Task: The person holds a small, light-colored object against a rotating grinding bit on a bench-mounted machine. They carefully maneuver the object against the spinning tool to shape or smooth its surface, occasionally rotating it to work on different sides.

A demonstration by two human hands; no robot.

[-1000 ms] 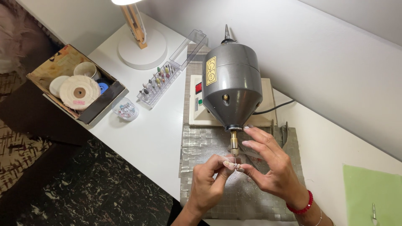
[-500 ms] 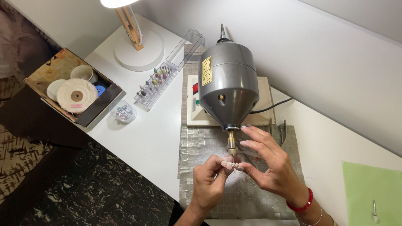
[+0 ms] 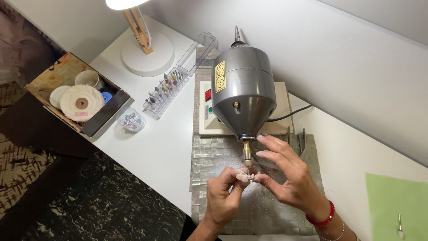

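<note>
Both the left hand (image 3: 223, 201) and right hand (image 3: 292, 178) pinched 1 small pale piece (image 3: 248, 177) under the motor's spindle (image 3: 246, 151). A cardboard box (image 3: 104, 111) held buffing wheels (image 3: 81, 103); a clear case (image 3: 165, 91) held burs.

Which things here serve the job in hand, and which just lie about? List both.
In use: left hand and right hand pinching a small pale piece; grey bench polishing motor, brass spindle.

Idle: white cloth buffing wheel, clear bur case, white lamp base.
</note>
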